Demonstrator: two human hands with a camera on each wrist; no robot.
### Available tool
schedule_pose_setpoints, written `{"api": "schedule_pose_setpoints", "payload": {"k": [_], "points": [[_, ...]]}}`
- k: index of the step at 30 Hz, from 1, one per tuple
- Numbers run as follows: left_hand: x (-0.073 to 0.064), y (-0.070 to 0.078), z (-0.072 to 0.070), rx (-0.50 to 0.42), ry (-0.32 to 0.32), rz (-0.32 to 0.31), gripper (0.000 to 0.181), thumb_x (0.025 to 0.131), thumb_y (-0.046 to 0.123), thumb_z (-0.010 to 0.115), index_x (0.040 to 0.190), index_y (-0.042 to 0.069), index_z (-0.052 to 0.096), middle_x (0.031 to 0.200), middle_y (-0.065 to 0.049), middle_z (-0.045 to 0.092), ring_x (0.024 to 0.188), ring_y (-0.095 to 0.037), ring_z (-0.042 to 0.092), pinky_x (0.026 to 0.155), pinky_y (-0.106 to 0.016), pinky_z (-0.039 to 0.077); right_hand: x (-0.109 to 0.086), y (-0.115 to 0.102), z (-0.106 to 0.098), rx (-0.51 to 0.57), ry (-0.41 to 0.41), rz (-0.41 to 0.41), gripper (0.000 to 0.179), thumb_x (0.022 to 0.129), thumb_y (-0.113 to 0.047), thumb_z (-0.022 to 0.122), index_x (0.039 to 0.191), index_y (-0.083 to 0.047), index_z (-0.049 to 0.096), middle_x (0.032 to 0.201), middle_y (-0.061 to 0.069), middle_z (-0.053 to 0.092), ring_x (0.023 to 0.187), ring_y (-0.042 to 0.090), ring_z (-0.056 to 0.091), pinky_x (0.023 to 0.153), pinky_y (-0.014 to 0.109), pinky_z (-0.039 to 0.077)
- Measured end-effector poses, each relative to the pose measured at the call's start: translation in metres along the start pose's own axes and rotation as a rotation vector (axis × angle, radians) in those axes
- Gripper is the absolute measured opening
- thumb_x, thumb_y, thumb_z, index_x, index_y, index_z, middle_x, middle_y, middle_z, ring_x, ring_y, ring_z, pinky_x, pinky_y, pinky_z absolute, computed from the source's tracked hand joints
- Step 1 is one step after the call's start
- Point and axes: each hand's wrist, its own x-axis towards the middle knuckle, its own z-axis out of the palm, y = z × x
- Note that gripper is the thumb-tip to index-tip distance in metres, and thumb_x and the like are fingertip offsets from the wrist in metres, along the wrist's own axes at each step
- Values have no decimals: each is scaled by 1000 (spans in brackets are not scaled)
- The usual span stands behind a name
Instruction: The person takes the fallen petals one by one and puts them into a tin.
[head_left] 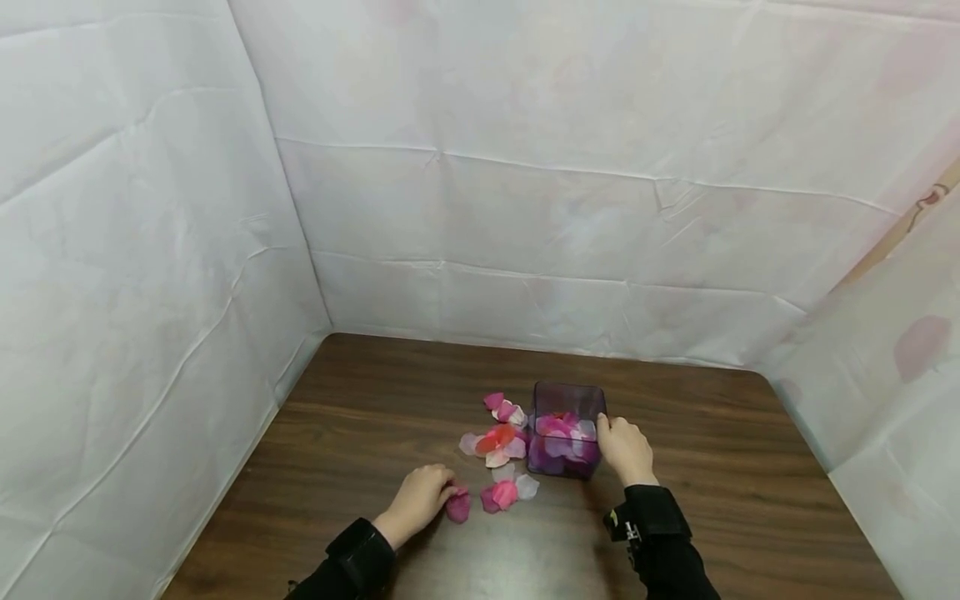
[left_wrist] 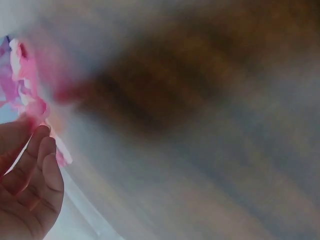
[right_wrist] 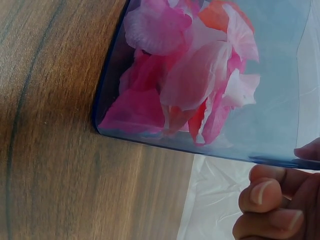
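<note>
A see-through purple square container (head_left: 567, 457) stands on the table, partly filled with pink, magenta, white and red petals (right_wrist: 195, 75). My right hand (head_left: 628, 450) grips its right side at the rim, thumb inside and curled fingers (right_wrist: 265, 195) outside. To the left of the container, my left hand (head_left: 418, 498) is low over the table with a magenta petal (head_left: 458, 506) at its fingertips. Thumb and index finger come together at a pink petal (left_wrist: 36, 107) in the left wrist view, where much else is blurred.
Loose petals lie left of the container: a red one (head_left: 497, 438) among pale ones, a pink and white group (head_left: 506, 408) behind, and a pink one (head_left: 504, 494) with white ones in front. White sheeting (head_left: 480, 225) walls the brown wooden table (head_left: 712, 467) behind and at both sides.
</note>
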Motion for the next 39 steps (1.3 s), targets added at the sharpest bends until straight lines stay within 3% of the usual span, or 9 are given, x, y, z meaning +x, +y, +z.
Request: {"api": "schedule_pose_setpoints", "payload": {"k": [3,10,17,22,25,30,36,39], "points": [[9,1,-7,-19,30,15,11,85,16,68,75,11,70,70,3,66,64,-9,61,57,-24,47,0,1,-2,0,-7,7,54,99,-32,28,113,11,59,112,34,59,97,51,57,72,56,47],[41,13,-28,-64,46,-7,6,84,14,70,82,8,71,72,1,66,62,-6,55,57,-21,46,-1,3,-3,-3,-14,12,55,99,-32,27,116,11,58,115,34,58,100,52,56,76,57,46],[87,39,-43,-168,116,14,7,80,4,69,77,9,65,70,1,65,61,-6,55,55,-17,44,0,1,-2,-1,-9,16,55,99,-33,27,114,10,59,114,34,59,98,52,57,73,57,47],[122,68,-57,-234,113,58,2,84,7,67,85,8,69,76,-1,67,66,-7,57,60,-17,45,-2,-1,-3,-6,0,22,54,99,-32,28,110,10,60,112,34,59,97,51,58,73,57,46],[140,85,-62,-248,80,83,5,86,8,65,87,9,69,78,-1,66,67,-8,54,61,-18,44,-3,-2,-3,-4,6,31,54,99,-32,28,110,10,60,112,34,60,96,51,58,73,57,46],[158,104,-58,-184,-24,114,7,87,10,64,88,11,71,81,0,65,69,-7,53,63,-17,43,-2,-7,1,0,-2,32,55,99,-33,28,112,9,60,114,33,59,99,51,57,75,57,47],[162,112,-50,-167,-170,160,16,88,3,61,100,8,70,92,-3,67,81,-10,59,70,-17,46,-2,-12,3,7,4,32,55,98,-33,29,111,9,61,114,33,59,100,51,57,76,58,47],[159,112,-49,-181,-209,193,23,88,4,62,109,9,68,100,-3,68,89,-11,62,75,-17,48,-4,-12,3,7,3,32,54,98,-33,30,111,9,61,114,33,60,100,51,57,77,58,47]]}}
